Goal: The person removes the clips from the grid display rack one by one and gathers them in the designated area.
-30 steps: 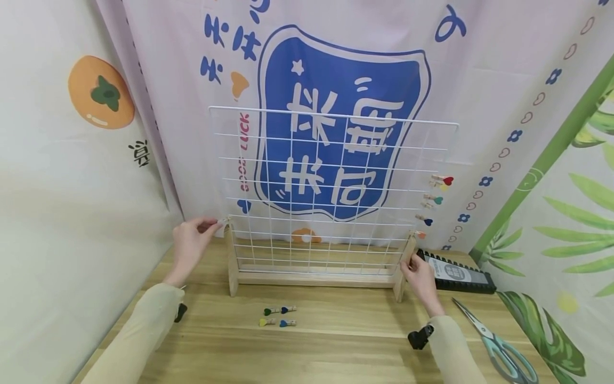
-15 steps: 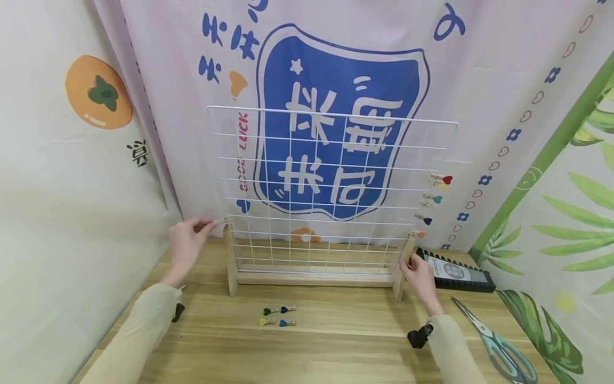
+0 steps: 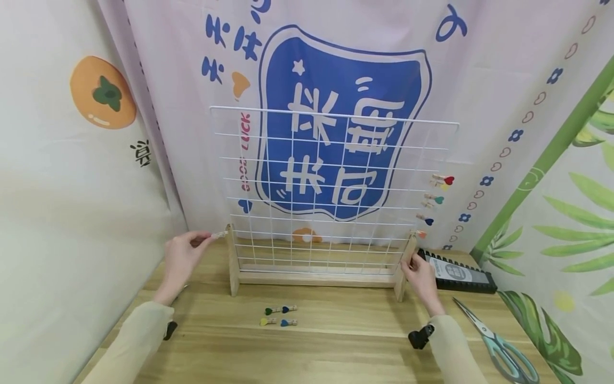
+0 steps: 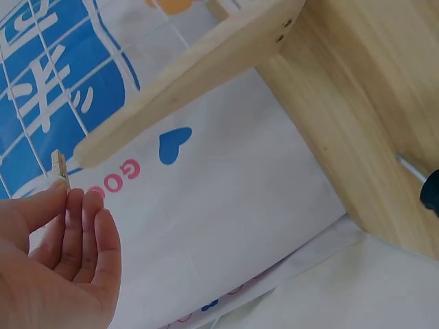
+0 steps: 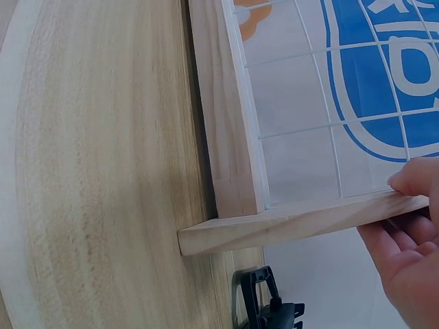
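A white wire grid (image 3: pixel 316 176) stands in a wooden frame on the table. My left hand (image 3: pixel 184 258) pinches a small wooden clothespin (image 4: pixel 60 164) between thumb and fingertips. In the head view the clothespin's end is right at the top of the left wooden post (image 3: pixel 232 261). My right hand (image 3: pixel 420 277) grips the right wooden post (image 5: pixel 309 223), thumb on the grid side and fingers curled beneath. Several heart clothespins, among them a red one (image 3: pixel 448 181) and a teal one (image 3: pixel 438 200), are clipped along the grid's right edge.
Several heart clothespins, including a green one (image 3: pixel 269 310) and a yellow one (image 3: pixel 264 321), lie on the table (image 3: pixel 336 341) before the frame. Scissors (image 3: pixel 499 344) lie at the right, near a black-edged case (image 3: pixel 458 273). A printed curtain (image 3: pixel 479 80) hangs behind.
My left hand has drawn slightly left and then lower with the clothespin, from the grid's edge to beside the post top. The right hand keeps its grip on the right post.
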Available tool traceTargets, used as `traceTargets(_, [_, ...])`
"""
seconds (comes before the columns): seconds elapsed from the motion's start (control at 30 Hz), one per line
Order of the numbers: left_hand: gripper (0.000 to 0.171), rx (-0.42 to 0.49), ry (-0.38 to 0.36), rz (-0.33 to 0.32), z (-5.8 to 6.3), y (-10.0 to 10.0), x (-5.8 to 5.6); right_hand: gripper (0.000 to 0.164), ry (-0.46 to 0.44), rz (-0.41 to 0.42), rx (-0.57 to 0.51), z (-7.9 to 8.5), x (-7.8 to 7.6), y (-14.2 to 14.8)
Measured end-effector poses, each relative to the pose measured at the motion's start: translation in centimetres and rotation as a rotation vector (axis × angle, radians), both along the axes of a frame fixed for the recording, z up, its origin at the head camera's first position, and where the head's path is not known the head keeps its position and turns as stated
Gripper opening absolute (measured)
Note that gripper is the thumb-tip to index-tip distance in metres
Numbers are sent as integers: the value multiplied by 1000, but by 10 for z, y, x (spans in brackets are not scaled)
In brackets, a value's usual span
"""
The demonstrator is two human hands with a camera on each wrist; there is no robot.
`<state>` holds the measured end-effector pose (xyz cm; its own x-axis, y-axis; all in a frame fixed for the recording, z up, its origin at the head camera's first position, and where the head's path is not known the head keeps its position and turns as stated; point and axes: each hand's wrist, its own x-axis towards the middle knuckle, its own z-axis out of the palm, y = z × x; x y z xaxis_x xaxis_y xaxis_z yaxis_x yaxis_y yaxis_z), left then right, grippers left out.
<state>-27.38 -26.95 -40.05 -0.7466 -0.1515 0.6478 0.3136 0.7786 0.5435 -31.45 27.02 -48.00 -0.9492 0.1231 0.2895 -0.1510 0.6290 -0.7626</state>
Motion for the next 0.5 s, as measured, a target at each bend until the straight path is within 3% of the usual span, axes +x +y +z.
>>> traceTargets(0.2, [13,-23,-88,-22,-11,10,12,16,-3,-1,-2,1,0,-1])
traceTargets(0.5, [9,14,-224,-176,-39,44,28,13,4,-4,-2,0,0,0])
